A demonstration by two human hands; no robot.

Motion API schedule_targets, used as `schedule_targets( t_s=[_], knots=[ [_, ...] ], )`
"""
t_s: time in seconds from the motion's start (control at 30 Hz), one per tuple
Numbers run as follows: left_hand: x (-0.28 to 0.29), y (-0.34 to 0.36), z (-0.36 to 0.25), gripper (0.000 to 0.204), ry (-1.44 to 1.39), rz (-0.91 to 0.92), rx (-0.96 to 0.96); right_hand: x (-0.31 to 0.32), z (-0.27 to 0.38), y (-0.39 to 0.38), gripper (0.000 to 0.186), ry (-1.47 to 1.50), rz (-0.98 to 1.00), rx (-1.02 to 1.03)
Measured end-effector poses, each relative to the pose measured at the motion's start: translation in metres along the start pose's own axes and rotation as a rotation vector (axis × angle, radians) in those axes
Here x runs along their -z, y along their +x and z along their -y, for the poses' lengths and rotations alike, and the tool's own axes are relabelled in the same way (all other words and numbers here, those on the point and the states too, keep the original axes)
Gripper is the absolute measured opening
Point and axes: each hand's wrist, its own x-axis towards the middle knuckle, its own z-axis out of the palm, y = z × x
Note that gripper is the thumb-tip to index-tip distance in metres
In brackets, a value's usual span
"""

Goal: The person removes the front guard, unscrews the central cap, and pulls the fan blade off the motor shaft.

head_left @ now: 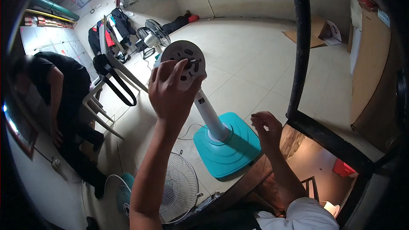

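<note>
Left hand (172,89): up at the top of the fan stand (208,113). Its fingers are bent and a bit apart, touching the round plate (179,47) near the middle pin (196,61). I cannot tell if they pinch the pin.
Right hand (270,130): right of the stand, apart from it. Its fingers curl in; I cannot tell if they hold something tiny.
Fan stand: upright, with a blue-green base (230,162).
Wire guard (183,183): left of the stand's base.
Other person (64,76): bending, well left of the stand.
</note>
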Motion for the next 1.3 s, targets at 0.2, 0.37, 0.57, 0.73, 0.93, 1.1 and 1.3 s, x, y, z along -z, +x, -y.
schedule_targets(
  t_s=[0.2, 0.37, 0.57, 0.73, 0.93, 1.1, 1.3],
  knots=[
    [0.003, 0.017, -0.01, 0.028, 0.057, -0.075, -0.09, -0.048, 0.064, 0.036, 0.018, -0.036, 0.062, 0.211],
    [0.023, 0.044, 0.006, 0.014, 0.072, 0.087, -0.311, -0.102, 0.098, 0.086, 0.025, 0.008, 0.038, 0.35],
    [0.032, 0.076, 0.011, 0.014, 0.006, 0.373, -0.459, -0.143, 0.1, 0.114, 0.022, 0.016, 0.026, 0.351],
    [0.04, 0.074, 0.03, 0.032, -0.057, 0.458, -0.114, -0.144, 0.094, 0.114, 0.024, 0.104, 0.047, 0.268],
    [0.024, 0.044, 0.039, 0.029, -0.021, 0.258, -0.171, -0.137, 0.095, 0.123, 0.026, 0.123, 0.039, 0.354],
    [0.009, 0.036, 0.042, 0.021, 0.025, 0.132, -0.279, -0.135, 0.097, 0.121, 0.026, 0.134, 0.061, 0.343],
    [0.001, 0.023, 0.038, 0.016, 0.071, 0.068, -0.274, -0.141, 0.095, 0.125, 0.023, 0.07, 0.122, 0.386]
  ],
)
